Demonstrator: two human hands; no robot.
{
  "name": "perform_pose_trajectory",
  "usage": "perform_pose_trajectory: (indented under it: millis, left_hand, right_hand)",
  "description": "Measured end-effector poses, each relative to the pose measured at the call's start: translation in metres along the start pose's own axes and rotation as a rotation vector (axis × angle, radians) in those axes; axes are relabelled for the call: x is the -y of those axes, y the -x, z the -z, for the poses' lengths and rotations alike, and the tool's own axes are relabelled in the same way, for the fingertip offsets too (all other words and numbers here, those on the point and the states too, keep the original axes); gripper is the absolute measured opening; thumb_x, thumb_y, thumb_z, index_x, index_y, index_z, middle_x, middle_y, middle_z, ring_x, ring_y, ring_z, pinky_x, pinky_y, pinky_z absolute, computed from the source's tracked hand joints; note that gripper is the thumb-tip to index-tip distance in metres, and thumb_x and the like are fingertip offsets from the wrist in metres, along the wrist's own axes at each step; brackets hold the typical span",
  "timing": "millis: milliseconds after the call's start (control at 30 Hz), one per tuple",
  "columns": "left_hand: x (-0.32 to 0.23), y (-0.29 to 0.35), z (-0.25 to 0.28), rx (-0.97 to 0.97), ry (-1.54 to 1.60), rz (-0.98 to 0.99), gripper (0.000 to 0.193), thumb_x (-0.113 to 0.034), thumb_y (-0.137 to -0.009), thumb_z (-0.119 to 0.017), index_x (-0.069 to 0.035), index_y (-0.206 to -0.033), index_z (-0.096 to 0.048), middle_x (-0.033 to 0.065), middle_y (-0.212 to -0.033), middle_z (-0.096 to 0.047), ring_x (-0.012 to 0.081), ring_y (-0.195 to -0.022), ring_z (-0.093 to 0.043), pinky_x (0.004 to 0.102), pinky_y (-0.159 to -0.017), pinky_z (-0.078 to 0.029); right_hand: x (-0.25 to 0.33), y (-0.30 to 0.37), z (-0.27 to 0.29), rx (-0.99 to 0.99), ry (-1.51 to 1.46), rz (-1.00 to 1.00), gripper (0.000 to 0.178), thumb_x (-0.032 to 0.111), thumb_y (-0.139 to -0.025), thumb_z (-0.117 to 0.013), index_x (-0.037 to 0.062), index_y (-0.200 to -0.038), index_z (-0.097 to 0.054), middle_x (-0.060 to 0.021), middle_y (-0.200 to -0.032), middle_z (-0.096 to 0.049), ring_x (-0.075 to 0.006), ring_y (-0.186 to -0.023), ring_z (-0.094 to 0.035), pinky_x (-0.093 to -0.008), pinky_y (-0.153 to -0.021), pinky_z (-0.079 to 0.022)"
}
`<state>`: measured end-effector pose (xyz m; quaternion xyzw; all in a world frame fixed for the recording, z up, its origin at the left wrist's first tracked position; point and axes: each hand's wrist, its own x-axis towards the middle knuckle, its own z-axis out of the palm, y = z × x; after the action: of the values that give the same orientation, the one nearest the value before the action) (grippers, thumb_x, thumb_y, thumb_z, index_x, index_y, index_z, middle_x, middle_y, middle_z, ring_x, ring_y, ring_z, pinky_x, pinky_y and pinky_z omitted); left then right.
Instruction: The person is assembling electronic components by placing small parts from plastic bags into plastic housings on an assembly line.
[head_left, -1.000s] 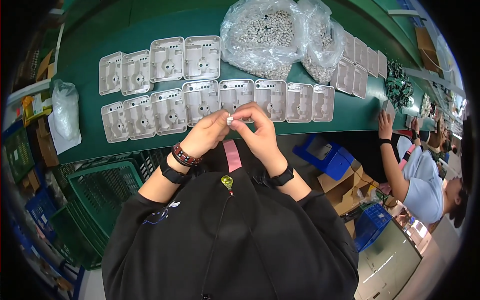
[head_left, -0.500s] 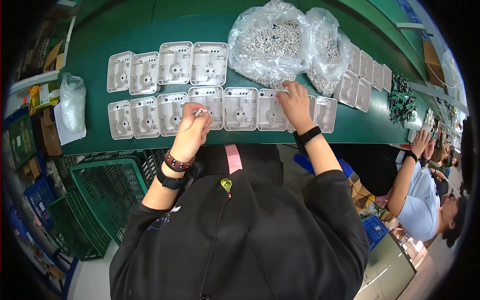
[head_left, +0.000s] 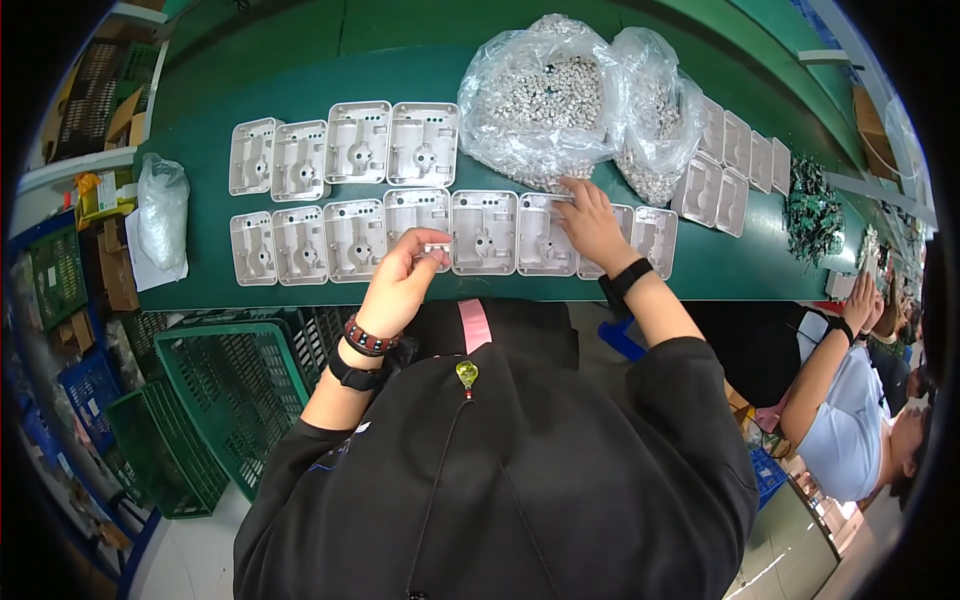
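My left hand (head_left: 398, 285) pinches a small white plastic part (head_left: 436, 247) between thumb and fingers, over the near edge of a grey open housing (head_left: 415, 205). My right hand (head_left: 597, 230) reaches over another housing (head_left: 540, 245) in the near row, fingers bent together at its upper right corner. Whatever the right fingertips hold is hidden. Beyond that hand, a clear plastic bag (head_left: 485, 125) full of small whitish parts spills some onto the table. More grey housings (head_left: 360, 140) stand in a second row behind the near one, open side up.
A second clear bag (head_left: 690, 110) of parts leans beside the first. Grey trays (head_left: 735, 200) and a heap of dark green pieces (head_left: 812, 215) lie to the right. A wrapped plastic bundle (head_left: 162, 215) sits at left. Green crates (head_left: 225, 390) stand below; a co-worker (head_left: 845, 400) works at right.
My left hand has moved slightly right and down, and the white part shows more clearly between its fingers. My right hand stays at the same housing. The whole view has shifted a little.
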<state>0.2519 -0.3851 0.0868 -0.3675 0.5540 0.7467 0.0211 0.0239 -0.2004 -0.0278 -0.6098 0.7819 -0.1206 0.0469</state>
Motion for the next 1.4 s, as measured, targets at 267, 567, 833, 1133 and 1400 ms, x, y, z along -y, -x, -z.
perform_pose_trajectory:
  millis: [267, 567, 833, 1133, 1400]
  left_hand:
    - [0.012, -0.005, -0.003, 0.045, -0.22, -0.224, 0.02, -0.004, -0.081, -0.049, -0.003, -0.101, -0.052, 0.0043, -0.087, -0.057, 0.0107, -0.087, -0.054, 0.0247, -0.075, -0.041]
    - [0.01, -0.002, -0.003, 0.029, -0.308, -0.299, 0.02, -0.007, -0.079, -0.053, -0.004, -0.099, -0.056, 0.0047, -0.088, -0.059, 0.0134, -0.089, -0.054, 0.025, -0.073, -0.042]
    - [0.003, -0.001, 0.009, 0.449, 0.216, 0.213, 0.022, -0.015, -0.088, -0.047, -0.004, -0.107, -0.047, -0.0061, -0.065, -0.04, -0.0001, -0.048, -0.025, 0.0153, -0.039, -0.018]
    - [0.027, -0.007, 0.011, 0.658, 0.478, 0.28, 0.025, -0.018, -0.089, -0.047, -0.004, -0.109, -0.048, -0.0078, -0.064, -0.036, 0.0009, -0.048, -0.026, 0.015, -0.039, -0.019]
    - [0.022, -0.003, 0.02, 0.109, 0.549, 0.148, 0.025, -0.024, -0.089, -0.045, -0.004, -0.103, -0.05, -0.0042, -0.069, -0.039, 0.0023, -0.05, -0.028, 0.0147, -0.039, -0.021]
  right_hand:
    - [0.011, 0.002, 0.014, 0.039, 0.032, -0.111, 0.032, 0.02, -0.067, -0.065, 0.0127, -0.097, -0.058, -0.0098, -0.113, -0.044, -0.0299, -0.104, -0.041, -0.0387, -0.086, -0.035]
    - [0.125, -0.035, 0.077, -0.159, -0.648, -0.016, 0.023, 0.01, -0.069, -0.062, 0.0094, -0.092, -0.058, -0.0074, -0.095, -0.051, -0.0267, -0.09, -0.047, -0.0356, -0.076, -0.039]
    - [0.135, -0.032, 0.078, -0.145, -0.92, -0.056, 0.013, 0.01, -0.069, -0.064, 0.0086, -0.081, -0.06, -0.0049, -0.086, -0.052, -0.0228, -0.08, -0.048, -0.0312, -0.071, -0.039]
    - [0.139, -0.027, 0.082, -0.135, -0.839, -0.021, 0.01, 0.011, -0.067, -0.066, 0.0091, -0.075, -0.06, -0.002, -0.081, -0.053, -0.0223, -0.076, -0.048, -0.0318, -0.067, -0.038]
    - [0.099, -0.044, 0.051, -0.343, -0.442, -0.08, 0.014, 0.008, -0.06, -0.07, 0.007, -0.069, -0.059, -0.0052, -0.085, -0.054, -0.0241, -0.079, -0.05, -0.0339, -0.07, -0.038]
